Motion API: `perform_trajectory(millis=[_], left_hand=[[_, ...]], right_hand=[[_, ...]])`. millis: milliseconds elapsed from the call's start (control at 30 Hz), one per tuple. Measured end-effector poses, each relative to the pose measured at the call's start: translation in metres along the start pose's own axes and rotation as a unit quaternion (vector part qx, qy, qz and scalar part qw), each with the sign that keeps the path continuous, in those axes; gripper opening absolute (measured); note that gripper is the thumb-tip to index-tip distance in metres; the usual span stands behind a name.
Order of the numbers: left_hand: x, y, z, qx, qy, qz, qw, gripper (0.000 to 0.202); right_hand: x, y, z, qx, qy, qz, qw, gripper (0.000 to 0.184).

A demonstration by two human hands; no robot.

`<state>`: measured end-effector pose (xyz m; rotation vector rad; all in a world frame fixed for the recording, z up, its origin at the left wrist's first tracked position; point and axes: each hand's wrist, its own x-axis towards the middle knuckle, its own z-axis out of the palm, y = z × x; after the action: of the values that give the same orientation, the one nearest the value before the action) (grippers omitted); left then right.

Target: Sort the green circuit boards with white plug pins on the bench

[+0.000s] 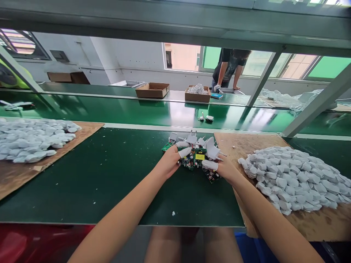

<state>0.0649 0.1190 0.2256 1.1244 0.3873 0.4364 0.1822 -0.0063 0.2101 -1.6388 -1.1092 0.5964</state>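
— Item?
— Green circuit boards point(199, 157) with white plastic plugs point(211, 149), bunched between your hands above the dark-green tabletop point(109, 171); probably light, stiff, fragile, best held by edges.
— Hands, left to right?
— Your left hand point(172, 160): pinching boards, forearm angled inward. Your right hand point(222, 168): likewise pinching, thumb uppermost.

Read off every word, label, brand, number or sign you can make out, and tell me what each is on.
No text can be read anywhere in this view.
Yellow patch on the circuit boards: any marking is too small to read.
White plugs: no legible print.
Blue item on the far bench: too blurred to read.
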Motion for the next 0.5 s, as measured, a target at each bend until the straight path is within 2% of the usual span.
perform_trajectory(millis=[100,167,333,500], left_hand=[[0.0,-0.003,0.0,0.022,0.001,-0.059,0.998,0.053],[0.0,-0.005,0.0,0.041,0.012,-0.073,0.996,0.055],[-0.002,-0.01,0.002,0.026,0.031,-0.021,0.999,0.054],[-0.004,-0.011,0.002,0.003,0.027,-0.029,0.999,0.054]], right_hand=[[0.0,-0.001,0.002,0.077,-0.001,0.036,0.996,0.043],[-0.001,-0.002,0.003,0.117,0.004,0.055,0.992,0.042],[-0.004,-0.006,0.006,0.218,-0.027,0.08,0.972,0.041],[-0.006,-0.013,0.011,0.296,-0.029,0.087,0.951,0.041]])
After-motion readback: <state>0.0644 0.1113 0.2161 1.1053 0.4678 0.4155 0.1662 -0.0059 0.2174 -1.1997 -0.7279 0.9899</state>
